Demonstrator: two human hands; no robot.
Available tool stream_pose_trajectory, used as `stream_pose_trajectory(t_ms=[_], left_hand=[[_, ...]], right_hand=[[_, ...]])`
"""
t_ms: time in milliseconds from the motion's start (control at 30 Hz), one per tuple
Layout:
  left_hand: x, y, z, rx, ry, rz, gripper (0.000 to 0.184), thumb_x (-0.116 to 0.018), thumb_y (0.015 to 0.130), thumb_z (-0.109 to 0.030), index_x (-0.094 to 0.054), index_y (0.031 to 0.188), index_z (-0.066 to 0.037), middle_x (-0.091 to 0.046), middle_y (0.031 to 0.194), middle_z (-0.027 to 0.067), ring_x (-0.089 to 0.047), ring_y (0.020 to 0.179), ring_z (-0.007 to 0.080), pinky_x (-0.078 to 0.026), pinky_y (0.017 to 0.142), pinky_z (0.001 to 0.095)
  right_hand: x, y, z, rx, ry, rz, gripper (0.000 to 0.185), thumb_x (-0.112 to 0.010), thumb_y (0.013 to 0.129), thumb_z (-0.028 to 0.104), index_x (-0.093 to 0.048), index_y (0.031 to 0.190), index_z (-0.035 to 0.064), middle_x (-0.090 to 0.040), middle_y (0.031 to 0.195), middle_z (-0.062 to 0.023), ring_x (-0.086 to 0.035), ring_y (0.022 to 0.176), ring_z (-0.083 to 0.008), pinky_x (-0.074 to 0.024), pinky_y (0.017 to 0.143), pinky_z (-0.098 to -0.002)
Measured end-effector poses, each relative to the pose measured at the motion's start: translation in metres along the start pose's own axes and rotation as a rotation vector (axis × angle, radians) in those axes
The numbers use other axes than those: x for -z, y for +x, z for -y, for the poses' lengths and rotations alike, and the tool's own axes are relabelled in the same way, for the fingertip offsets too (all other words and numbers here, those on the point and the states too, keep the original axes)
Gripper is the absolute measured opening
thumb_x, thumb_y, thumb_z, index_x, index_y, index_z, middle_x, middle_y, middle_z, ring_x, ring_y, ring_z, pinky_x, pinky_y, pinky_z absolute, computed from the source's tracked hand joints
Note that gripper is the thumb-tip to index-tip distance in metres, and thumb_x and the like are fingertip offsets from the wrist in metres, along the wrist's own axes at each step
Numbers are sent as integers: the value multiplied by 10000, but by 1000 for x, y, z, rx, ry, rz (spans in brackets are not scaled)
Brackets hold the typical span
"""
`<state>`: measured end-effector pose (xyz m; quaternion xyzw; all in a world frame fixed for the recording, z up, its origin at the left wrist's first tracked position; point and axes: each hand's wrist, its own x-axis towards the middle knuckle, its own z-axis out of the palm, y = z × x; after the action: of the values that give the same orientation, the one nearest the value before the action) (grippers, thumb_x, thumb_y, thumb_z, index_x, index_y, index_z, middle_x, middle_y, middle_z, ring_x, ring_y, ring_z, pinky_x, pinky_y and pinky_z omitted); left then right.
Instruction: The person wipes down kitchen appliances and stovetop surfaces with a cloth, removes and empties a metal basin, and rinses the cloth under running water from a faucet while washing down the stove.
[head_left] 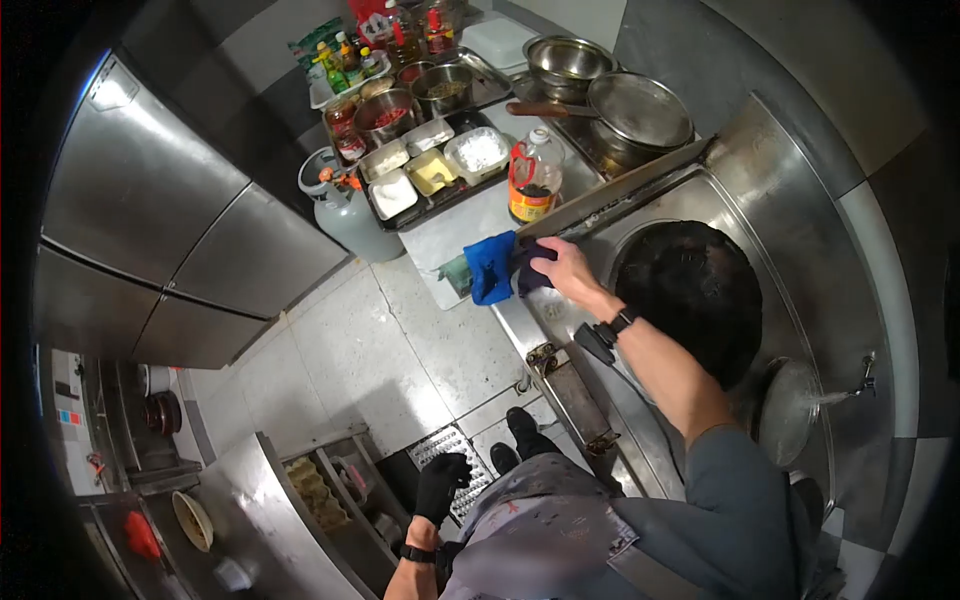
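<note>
My bare right hand reaches to the stove's front edge, its fingers closed on a dark purple cloth. Right beside that cloth, a blue cloth hangs over the edge. To the right of my hand sits a large blackened wok in the round burner opening. Low in front of my body is my left hand, in a black glove, its fingers loosely bent and holding nothing that I can see. A bottle of dark sauce with a red handle stands just beyond the cloths.
Seasoning containers fill a black tray at the back, near metal pots and a strainer. Water runs from a tap over a round metal lid or pan. A gas cylinder and steel fridge stand left; an open drawer lies lower left.
</note>
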<state>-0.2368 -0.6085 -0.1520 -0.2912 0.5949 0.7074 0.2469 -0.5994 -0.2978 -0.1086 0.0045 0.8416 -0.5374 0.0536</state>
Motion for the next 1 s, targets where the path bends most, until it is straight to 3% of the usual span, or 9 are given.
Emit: stream_pose_trajectory(t_ms=[100, 167, 367, 400, 533, 667, 733, 833, 1000], left_hand=[[3, 3, 4, 45, -22, -16, 267, -606, 998, -175, -667, 1156, 31, -735, 961, 132, -699, 789, 188, -560, 672, 310], [5, 7, 6, 61, -47, -14, 265, -608, 996, -174, -667, 1156, 29, -734, 958, 130, -698, 789, 189, -559, 671, 311], [-10, 15, -20, 15, -3, -1, 250, -609, 988, -141, -656, 1164, 30, -718, 915, 114, -694, 780, 193, -557, 673, 313], [-5, 17, -15, 7, -1, 3, 250, -609, 988, -141, -656, 1164, 30, -718, 915, 114, -694, 780, 193, -557, 673, 313], [-12, 8, -23, 73, -47, -106, 234, -613, 988, -137, -660, 1109, 58, -695, 856, 105, -650, 710, 163, -516, 621, 293], [7, 4, -1, 68, -32, -89, 236, -607, 990, -142, -660, 1088, 66, -669, 816, 88, -620, 676, 150, -486, 597, 272], [20, 8, 23, 130, -161, -154, 243, -605, 986, -144, -657, 1091, 70, -672, 822, 89, -628, 685, 152, -492, 597, 274], [23, 5, 22, 154, -82, -186, 248, -606, 978, -139, -659, 1119, 58, -684, 848, 87, -651, 724, 159, -522, 619, 289], [16, 9, 33, 155, -43, -167, 259, -601, 991, -155, -662, 1147, 42, -698, 894, 84, -662, 756, 151, -537, 639, 293]], right_hand=[[-23, 39, -46, -100, 41, -133, 427, -760, 797, 155, -695, 1181, -22, -699, 1187, -209, -682, 1073, -294, -521, 956, -387], [-27, 51, -62, 193, -424, -305, 371, -803, 757, 142, -718, 1089, 1, -684, 1114, -202, -673, 999, -360, -527, 929, -426], [25, 76, -82, 177, -553, -320, 288, -816, 747, 149, -733, 1001, 41, -672, 1077, -183, -655, 967, -395, -534, 876, -458], [42, 83, -88, 228, -496, -440, 259, -769, 775, 131, -723, 1008, 29, -680, 1019, -205, -659, 943, -431, -543, 851, -475], [155, 120, -110, -53, 153, -273, 380, -771, 861, 240, -707, 1097, -51, -751, 1032, -129, -681, 930, -241, -520, 858, -383], [257, 185, -169, -100, -49, -557, 331, -640, 961, 170, -679, 1203, -51, -713, 1117, -122, -646, 1007, -215, -490, 878, -368], [265, 211, -197, -52, 37, -686, 336, -607, 950, 166, -687, 1153, -90, -730, 1061, -194, -685, 934, -310, -498, 873, -420], [232, 237, -244, 10, -1234, -353, 303, -598, 931, 181, -719, 1078, -56, -733, 1042, -226, -705, 889, -384, -500, 933, -467], [114, 180, -188, -182, -630, -680, 297, -612, 885, 169, -608, 1098, -38, -708, 984, -247, -687, 895, -446, -556, 823, -509]])
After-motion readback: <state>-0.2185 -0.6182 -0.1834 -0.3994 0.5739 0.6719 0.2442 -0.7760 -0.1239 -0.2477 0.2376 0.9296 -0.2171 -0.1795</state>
